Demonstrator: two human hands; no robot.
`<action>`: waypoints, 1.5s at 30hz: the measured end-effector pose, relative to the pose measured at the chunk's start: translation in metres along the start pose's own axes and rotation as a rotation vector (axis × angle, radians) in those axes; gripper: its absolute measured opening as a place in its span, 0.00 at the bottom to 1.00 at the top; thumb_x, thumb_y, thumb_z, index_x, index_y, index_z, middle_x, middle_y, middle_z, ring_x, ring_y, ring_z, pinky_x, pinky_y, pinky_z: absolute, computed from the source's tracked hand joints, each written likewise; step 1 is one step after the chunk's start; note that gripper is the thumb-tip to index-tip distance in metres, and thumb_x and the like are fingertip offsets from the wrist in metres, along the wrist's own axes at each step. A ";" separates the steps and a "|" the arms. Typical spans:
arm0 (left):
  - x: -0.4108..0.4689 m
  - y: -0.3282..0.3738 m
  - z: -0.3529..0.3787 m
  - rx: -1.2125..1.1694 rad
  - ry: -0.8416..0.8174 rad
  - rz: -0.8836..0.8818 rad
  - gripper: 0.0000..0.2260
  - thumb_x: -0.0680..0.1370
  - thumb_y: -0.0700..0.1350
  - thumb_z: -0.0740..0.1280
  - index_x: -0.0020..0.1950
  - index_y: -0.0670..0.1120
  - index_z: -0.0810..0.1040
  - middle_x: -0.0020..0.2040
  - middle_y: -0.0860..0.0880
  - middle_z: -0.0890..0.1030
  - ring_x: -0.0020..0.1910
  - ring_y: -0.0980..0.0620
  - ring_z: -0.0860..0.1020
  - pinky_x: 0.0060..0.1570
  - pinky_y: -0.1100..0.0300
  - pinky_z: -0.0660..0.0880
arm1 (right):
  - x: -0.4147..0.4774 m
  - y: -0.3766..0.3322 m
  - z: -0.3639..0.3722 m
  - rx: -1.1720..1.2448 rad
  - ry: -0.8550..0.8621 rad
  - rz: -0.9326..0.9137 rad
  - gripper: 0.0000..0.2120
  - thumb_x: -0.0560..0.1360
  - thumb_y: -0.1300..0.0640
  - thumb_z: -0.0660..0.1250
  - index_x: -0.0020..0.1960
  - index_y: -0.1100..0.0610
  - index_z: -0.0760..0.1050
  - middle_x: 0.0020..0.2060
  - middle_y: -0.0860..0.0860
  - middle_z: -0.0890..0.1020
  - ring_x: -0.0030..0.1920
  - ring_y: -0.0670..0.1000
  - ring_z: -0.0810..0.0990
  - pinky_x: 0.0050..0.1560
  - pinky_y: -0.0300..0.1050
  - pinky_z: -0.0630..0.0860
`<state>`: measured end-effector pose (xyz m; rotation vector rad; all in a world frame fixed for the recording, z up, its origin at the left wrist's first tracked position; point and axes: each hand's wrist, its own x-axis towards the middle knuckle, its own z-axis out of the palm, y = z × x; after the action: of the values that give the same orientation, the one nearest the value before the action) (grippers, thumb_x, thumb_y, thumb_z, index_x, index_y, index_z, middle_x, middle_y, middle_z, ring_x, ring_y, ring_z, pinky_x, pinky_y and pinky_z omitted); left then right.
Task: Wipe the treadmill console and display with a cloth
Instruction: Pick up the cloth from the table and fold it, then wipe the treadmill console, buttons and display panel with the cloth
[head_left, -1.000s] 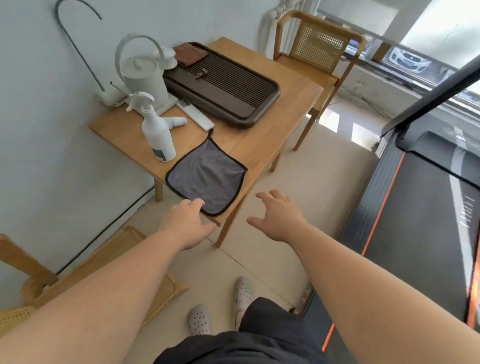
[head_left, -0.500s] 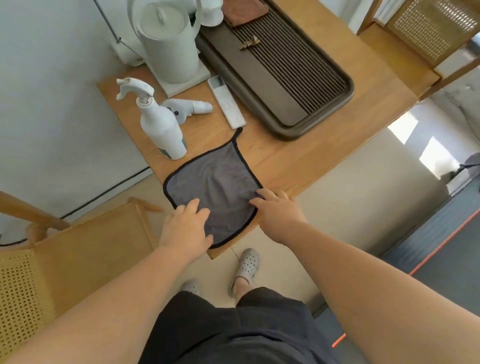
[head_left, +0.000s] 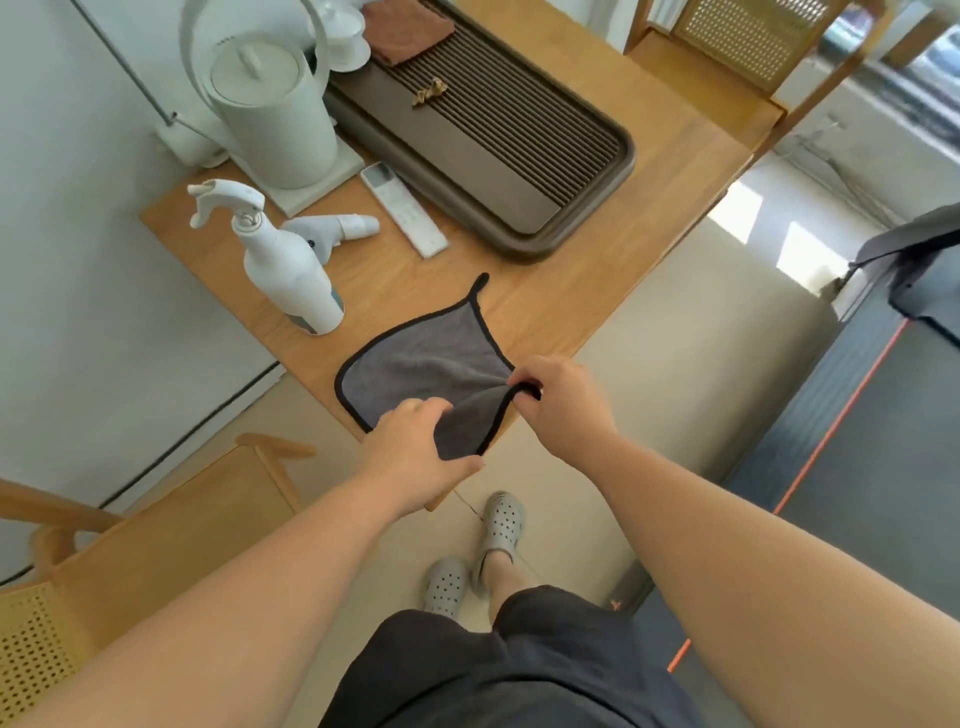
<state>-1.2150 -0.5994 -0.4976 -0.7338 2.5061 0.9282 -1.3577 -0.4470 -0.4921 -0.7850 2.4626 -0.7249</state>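
a grey cloth with a black border is seen on the wooden surface, at the corner nearest to the person and close to the edge. the cloth is held by both hands. the left hand is placed at the near corner of the cloth. its fingers are curled over the top of the fabric and the thumb is set under it, so the corner is gripped between them. the right hand is placed at the right edge of the cloth, where the black border is pinched between the thumb and the fingers and is raised from the surface into a small fold. wrinkles are drawn in the fabric toward this pinch. the far part of the cloth is lying flat, and a small black loop is seen at its far corner.

just beyond the cloth, to its left, a white spray bottle is standing upright, apart from the cloth. farther beyond the cloth a white remote control is laid. behind that, a brown slatted tea tray and a white kettle on its base are found. well to the right of the cloth, down on the floor, the dark belt of the treadmill with an orange line is visible. below the cloth, on the floor, two grey clogs are seen.
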 end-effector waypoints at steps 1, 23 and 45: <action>-0.004 0.007 0.000 -0.054 0.020 0.043 0.34 0.70 0.66 0.72 0.72 0.54 0.69 0.68 0.53 0.72 0.66 0.51 0.71 0.60 0.53 0.74 | -0.010 -0.004 -0.005 0.038 0.027 0.014 0.07 0.77 0.61 0.68 0.49 0.51 0.82 0.43 0.46 0.82 0.47 0.49 0.77 0.44 0.44 0.70; -0.073 0.269 0.106 -0.379 -0.177 0.691 0.06 0.79 0.46 0.68 0.42 0.50 0.79 0.35 0.53 0.81 0.36 0.55 0.79 0.37 0.61 0.73 | -0.276 0.106 -0.165 0.879 0.544 0.357 0.11 0.74 0.58 0.64 0.43 0.63 0.83 0.38 0.57 0.83 0.41 0.51 0.81 0.48 0.48 0.82; -0.258 0.840 0.304 -0.273 -0.398 0.838 0.06 0.78 0.39 0.70 0.44 0.47 0.84 0.39 0.46 0.83 0.38 0.47 0.80 0.41 0.55 0.78 | -0.598 0.464 -0.541 0.838 0.540 0.232 0.11 0.79 0.60 0.74 0.60 0.52 0.84 0.53 0.48 0.87 0.58 0.48 0.85 0.62 0.47 0.80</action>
<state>-1.4524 0.2405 -0.1751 0.4740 2.3151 1.5154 -1.3991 0.4374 -0.2066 0.0279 2.2443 -1.8691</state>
